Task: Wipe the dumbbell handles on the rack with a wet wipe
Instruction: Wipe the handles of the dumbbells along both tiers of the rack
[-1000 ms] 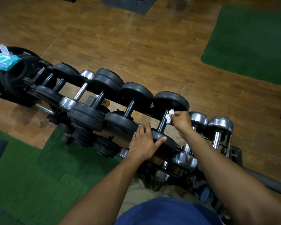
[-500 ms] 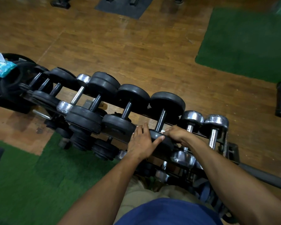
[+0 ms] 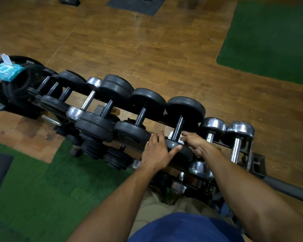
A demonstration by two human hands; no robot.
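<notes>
No text, brand, number or sign can be read. The blue wet-wipe pack (image 3: 7, 71), far left of the fingers, bears printing that is too small and blurred to make out.

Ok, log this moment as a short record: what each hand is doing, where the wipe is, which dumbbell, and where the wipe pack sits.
left hand: left hand rests flat, fingers straight, on the near black round plate of the dumbbell
right hand: right hand pinches the white wet wipe at the handle's lower end
dumbbell: black-plated dumbbell with dark metal handle, top row of the black metal rack
wipe pack: light blue wipe pack, flap up, on black weight plates at the rack's far left end
</notes>
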